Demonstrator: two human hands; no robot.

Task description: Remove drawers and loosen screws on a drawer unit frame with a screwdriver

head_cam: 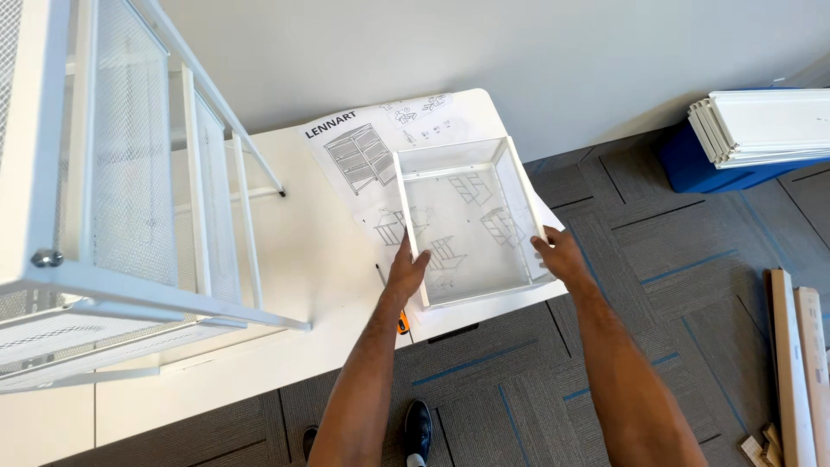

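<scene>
A shallow translucent drawer tray with a white frame rests on a white table, lying over a sheet of printed assembly drawings. My left hand grips the tray's left rail near its front corner. My right hand grips the right rail near the front right corner. Both arms reach forward from the bottom of the view. The drawings show through the tray's floor.
A white metal mesh cabinet frame lies on the table's left side. An orange-handled tool peeks from under my left wrist. A stack of white panels sits on a blue box. Wooden boards lie on the carpet.
</scene>
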